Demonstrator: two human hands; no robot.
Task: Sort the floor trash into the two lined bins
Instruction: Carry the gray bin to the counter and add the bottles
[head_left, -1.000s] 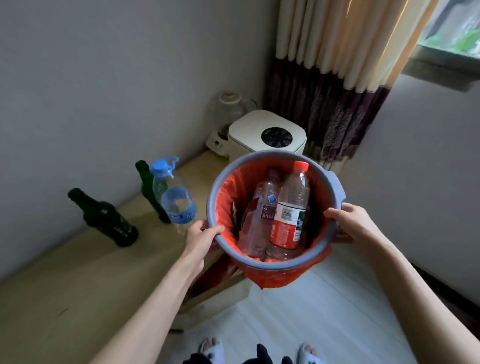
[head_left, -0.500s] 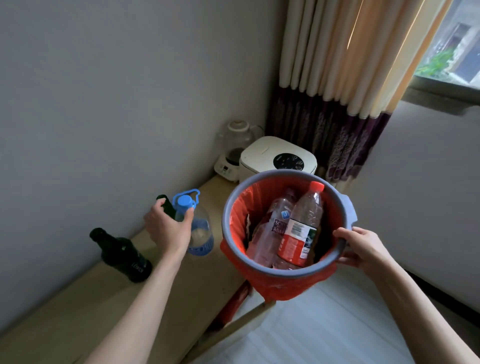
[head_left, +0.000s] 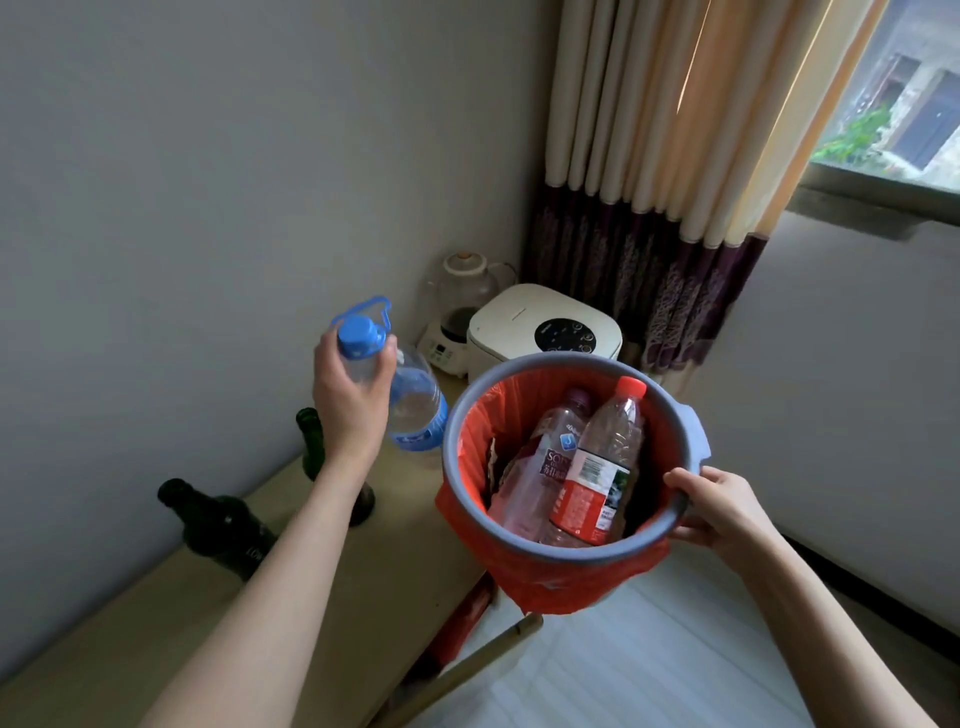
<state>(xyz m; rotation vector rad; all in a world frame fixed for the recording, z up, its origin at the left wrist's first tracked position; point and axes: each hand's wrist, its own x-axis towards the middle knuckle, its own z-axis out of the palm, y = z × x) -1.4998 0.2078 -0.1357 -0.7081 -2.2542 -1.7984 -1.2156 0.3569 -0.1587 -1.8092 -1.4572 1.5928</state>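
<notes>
2 bottles (head_left: 576, 467) in bin (head_left: 566, 551) — 3rd bottle (head_left: 410, 410) just left, table (head_left: 130, 634) below.

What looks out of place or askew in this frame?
Little. The bin is held in the air, tilted, its red liner hanging loose below the rim. One dark green bottle on the table appears to lean; nothing spilled.

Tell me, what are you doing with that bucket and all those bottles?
A person is tidying up bottles. The right hand holds a grey bin with a red liner by its rim. Two clear plastic bottles already lie inside. The left hand grips a blue-capped bottle near its neck, lifted just beside the bin, not yet in it. Two dark green glass bottles wait on the wooden table by the wall.
</notes>
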